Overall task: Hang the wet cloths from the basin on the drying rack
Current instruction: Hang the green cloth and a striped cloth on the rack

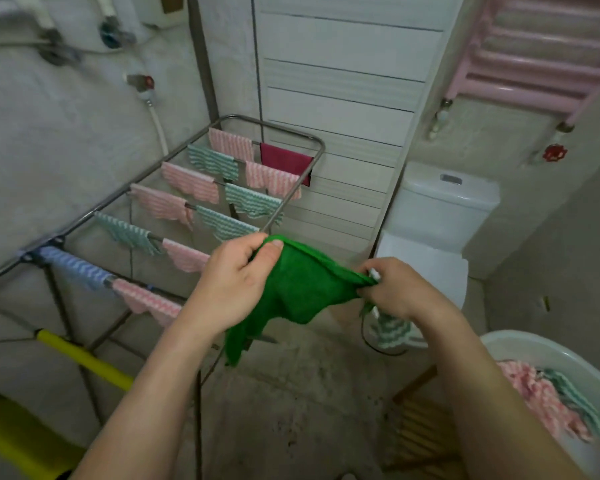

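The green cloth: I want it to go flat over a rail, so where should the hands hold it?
Hold the green cloth by its top hem, one corner per hand, coming from above. The left hand and right hand already pinch that edge, and the rest hangs below, so spreading the hands would probably straighten it for the drying rack.

Drying rack (293,137) stood on concrete floor (291,393); its rails carried pink, mint and blue striped cloths, plus a maroon cloth (286,161) at far end; white basin (565,358) held pink and mint cloths.
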The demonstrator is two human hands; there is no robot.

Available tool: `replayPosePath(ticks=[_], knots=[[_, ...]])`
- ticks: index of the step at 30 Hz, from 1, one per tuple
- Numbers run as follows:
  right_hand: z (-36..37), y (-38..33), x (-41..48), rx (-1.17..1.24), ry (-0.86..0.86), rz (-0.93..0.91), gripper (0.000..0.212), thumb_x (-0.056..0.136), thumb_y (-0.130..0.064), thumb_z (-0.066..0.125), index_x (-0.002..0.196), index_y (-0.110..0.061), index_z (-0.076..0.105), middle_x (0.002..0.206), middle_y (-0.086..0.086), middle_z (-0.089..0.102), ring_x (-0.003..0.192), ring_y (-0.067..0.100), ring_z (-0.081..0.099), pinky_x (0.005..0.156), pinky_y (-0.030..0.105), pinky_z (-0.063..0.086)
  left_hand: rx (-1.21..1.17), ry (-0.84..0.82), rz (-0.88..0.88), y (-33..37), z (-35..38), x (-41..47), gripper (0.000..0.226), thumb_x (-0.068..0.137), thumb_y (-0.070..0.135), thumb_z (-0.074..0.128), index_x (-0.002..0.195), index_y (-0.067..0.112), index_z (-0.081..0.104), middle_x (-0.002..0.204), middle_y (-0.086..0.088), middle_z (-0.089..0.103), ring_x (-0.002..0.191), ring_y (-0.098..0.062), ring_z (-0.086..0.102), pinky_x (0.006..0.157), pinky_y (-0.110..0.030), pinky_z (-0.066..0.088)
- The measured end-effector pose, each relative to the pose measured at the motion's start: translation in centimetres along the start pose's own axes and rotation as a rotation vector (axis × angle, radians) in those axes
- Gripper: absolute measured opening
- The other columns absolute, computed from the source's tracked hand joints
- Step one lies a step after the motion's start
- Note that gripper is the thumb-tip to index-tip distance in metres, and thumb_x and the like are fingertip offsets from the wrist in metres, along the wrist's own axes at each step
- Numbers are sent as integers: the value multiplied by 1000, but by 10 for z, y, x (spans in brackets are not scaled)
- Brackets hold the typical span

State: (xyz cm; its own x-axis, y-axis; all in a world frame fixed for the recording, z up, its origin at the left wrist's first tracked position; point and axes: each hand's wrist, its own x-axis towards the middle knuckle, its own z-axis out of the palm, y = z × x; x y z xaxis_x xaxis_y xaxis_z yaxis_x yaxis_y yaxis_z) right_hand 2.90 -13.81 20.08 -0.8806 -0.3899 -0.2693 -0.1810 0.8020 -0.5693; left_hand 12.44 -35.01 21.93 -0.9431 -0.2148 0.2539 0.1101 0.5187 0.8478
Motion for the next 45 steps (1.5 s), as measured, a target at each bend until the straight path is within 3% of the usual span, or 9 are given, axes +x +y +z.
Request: replayPosePath(ticks=[5, 14, 17, 19, 22, 24, 27, 38, 45], knots=[[2, -21, 6, 391, -37, -20, 5, 86, -11, 68, 87, -10, 72, 90, 17, 72, 84, 28, 68, 87, 42, 53, -171, 71, -218, -3, -35, -16, 48, 89, 38, 48, 70, -5, 54, 60, -11, 49, 54, -17, 47, 57, -31, 35], [38, -117, 16, 1163, -505, -113, 61, 64, -42, 82, 105, 1, 70, 110, 34, 63, 97, 35, 51, 99, 49, 36, -565, 538, -475, -2, -110, -48, 43, 95, 30, 51, 64, 14, 74, 64, 0, 72, 55, -10, 67, 51, -18, 52], [43, -157, 10, 1272, -778, -184, 31, 84, -34, 56, 85, -5, 69, 50, 4, 61, 39, 9, 47, 46, 17, 33, -631, 574, -421, 5, -127, -64, 43, 94, 31, 50, 63, 13, 74, 65, -5, 72, 54, -13, 67, 50, -20, 53], [49, -183, 6, 1216, -882, -311, 31, 88, -31, 49, 82, -7, 68, 42, -3, 52, 31, 1, 34, 40, 17, 17, -686, 643, -354, 7, -145, -82, 35, 88, 30, 53, 72, 10, 76, 72, -8, 74, 60, -15, 69, 55, -23, 55], [53, -216, 1, 1058, -849, -517, 28, 93, -23, 47, 93, -3, 67, 50, -2, 61, 38, 2, 49, 40, 12, 34, -630, 689, -302, 10, -174, -107, 20, 78, 22, 59, 82, 7, 73, 78, -9, 74, 66, -16, 71, 61, -26, 58], [62, -245, 2, 975, -814, -611, 26, 95, -18, 50, 102, -1, 68, 75, 6, 74, 62, 10, 68, 61, 20, 57, -503, 824, -304, 10, -199, -128, 13, 78, 15, 63, 85, 8, 72, 76, -6, 74, 64, -14, 70, 63, -25, 58], [80, -283, 10, 903, -628, -717, 20, 93, -9, 56, 106, -2, 69, 86, 2, 74, 80, 11, 68, 81, 23, 55, -244, 1049, -319, 3, -233, -148, 7, 85, 12, 65, 83, 14, 71, 70, 4, 73, 61, -6, 66, 64, -20, 56], [176, -424, -25, 708, -563, -968, 26, 89, -10, 63, 64, -18, 67, 53, -7, 60, 52, 4, 52, 53, 20, 41, 54, 1448, -342, -21, -344, -246, 22, 92, 5, 54, 83, 20, 69, 64, 12, 69, 69, -12, 61, 74, -30, 51], [254, -468, -28, 633, -458, -966, 32, 82, -33, 58, 64, -9, 67, 64, 8, 64, 63, 18, 58, 63, 33, 44, -18, 1449, -369, -64, -389, -285, 20, 92, 11, 57, 80, 20, 70, 73, 3, 69, 73, -16, 60, 75, -31, 48]])
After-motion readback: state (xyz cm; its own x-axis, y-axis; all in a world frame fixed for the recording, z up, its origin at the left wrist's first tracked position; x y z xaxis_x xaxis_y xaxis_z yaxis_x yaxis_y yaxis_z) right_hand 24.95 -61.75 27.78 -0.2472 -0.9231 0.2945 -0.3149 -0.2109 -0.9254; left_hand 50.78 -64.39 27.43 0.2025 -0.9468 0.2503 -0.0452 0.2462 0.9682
